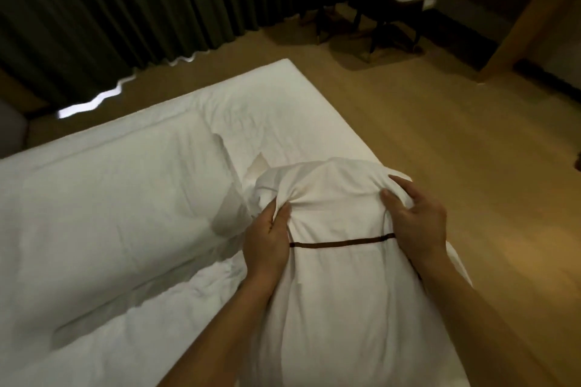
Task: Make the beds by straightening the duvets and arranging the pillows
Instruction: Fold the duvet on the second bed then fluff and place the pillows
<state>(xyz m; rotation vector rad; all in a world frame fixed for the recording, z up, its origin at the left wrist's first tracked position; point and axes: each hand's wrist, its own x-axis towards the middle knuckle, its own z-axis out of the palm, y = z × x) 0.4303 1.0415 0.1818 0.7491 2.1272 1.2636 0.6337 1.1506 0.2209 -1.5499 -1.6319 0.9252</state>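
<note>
At five o'clock on the rumpled white duvet (110, 214), your left hand (267, 242) and right hand (415, 217) clench the brown-striped white fabric pillow (336, 261) — unplaced; duvet creased, so much remains.

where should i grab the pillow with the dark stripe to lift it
Take the pillow by its two far corners, one from each side, as the left hand and right hand do now. The loose fabric bunches there, giving a firm pinch.
</note>
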